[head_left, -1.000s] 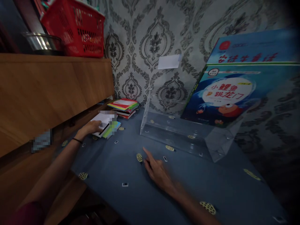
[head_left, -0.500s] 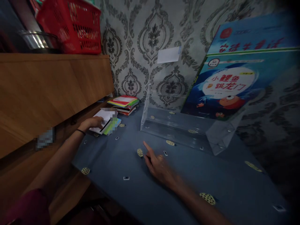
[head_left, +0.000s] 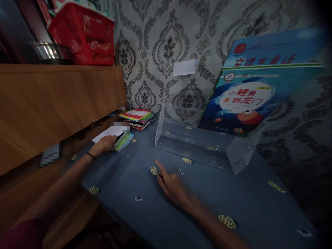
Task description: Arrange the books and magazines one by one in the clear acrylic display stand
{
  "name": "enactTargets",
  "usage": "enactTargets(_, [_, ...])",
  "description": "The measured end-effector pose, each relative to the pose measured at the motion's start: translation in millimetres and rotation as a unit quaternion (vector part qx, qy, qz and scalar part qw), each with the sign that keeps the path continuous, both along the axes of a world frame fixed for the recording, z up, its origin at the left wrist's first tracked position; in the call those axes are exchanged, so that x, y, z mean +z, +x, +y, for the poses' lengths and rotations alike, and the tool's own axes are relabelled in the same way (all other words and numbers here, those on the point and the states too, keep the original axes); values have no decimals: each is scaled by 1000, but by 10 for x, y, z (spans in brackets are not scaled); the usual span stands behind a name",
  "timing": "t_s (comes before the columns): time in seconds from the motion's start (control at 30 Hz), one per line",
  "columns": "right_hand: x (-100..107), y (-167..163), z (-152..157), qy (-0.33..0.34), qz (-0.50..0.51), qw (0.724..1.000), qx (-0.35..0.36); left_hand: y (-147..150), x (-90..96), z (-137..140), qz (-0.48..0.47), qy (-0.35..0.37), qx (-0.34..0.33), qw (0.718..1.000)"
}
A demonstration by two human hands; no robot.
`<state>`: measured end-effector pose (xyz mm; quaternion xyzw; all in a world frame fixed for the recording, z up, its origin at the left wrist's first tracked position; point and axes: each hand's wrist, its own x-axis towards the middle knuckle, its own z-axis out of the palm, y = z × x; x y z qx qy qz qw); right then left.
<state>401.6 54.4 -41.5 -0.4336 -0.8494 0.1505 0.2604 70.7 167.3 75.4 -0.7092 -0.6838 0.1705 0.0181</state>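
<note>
My left hand [head_left: 107,143] is at the left end of the table, its fingers closed at the dark right edge of a white book [head_left: 105,133]. Beneath and beside that edge lies a green-and-blue book [head_left: 126,141], partly blurred out. My right hand [head_left: 172,186] hovers or rests over the middle of the table with the index finger stretched out and thumb apart, holding nothing. Ahead of it stands a clear acrylic book rack [head_left: 192,143]. Leaning in its right part are a blue picture book with a fish [head_left: 241,103] and another blue book [head_left: 261,52] behind it.
A stack of colourful books [head_left: 137,117] lies by the wall. The blue table cloth [head_left: 116,183] has yellow printed spots. To the left is a wooden cabinet [head_left: 62,93] bearing a red basket [head_left: 88,38] and a steel pot [head_left: 50,52]. A white label [head_left: 184,67] shows above the rack.
My left hand has shifted from lying over the white book to its right edge, and the book has moved slightly left. The right hand stays nearly in place. The view has tilted slightly.
</note>
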Motion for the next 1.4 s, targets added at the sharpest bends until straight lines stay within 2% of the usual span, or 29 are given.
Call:
enactTargets(0.17, [31,-6,-2,12,17,1000,3,18,19,-171,8,62,13,998])
enactTargets(0.3, [6,-3,19,2,53,999,-3,190,112,-406,-4,86,-6,996])
enactTargets(0.43, [15,-3,38,-69,152,986,13,603,148,-705,-46,83,-63,994])
enactTargets(0.5, [31,-16,22,-140,221,964,38,857,146,-837,-140,57,-115,982])
enactTargets(0.63, [100,-30,-97,-281,337,892,111,1309,68,-954,-325,-76,-174,926])
enactTargets(0.7, [142,3,-176,-303,371,867,136,1481,-38,-926,-436,-145,-162,873])
enactTargets(0.77, [160,74,-242,-283,393,867,118,1621,-179,-864,-558,-210,-130,793])
enactTargets(0.83, [132,171,-280,-260,400,876,68,1730,-319,-797,-632,-252,-111,725])
enactTargets(0.87, [104,223,-285,-257,399,879,41,1772,-379,-772,-653,-260,-110,703])
enactTargets(0.93, [39,326,-264,-262,398,879,-10,1820,-467,-754,-675,-241,-126,685])
enactTargets(0.97, [11,375,-241,-261,397,879,-35,1826,-498,-767,-677,-218,-143,688])
enactTargets(1.03, [-24,467,-184,-236,383,889,-85,1809,-552,-834,-654,-155,-195,715])
enactTargets(1.17, [-45,636,-125,-186,335,909,-164,1741,-731,-1045,-496,-42,-320,806])
enactTargets(1.23, [-50,713,-162,-189,326,907,-187,1732,-865,-1128,-413,-10,-358,837])
enactTargets(1.3, [-41,789,-245,-210,308,906,-202,1738,-994,-1174,-351,12,-377,857])
enactTargets(1.4, [18,888,-402,-228,247,914,-229,1744,-1117,-1185,-306,45,-396,865])
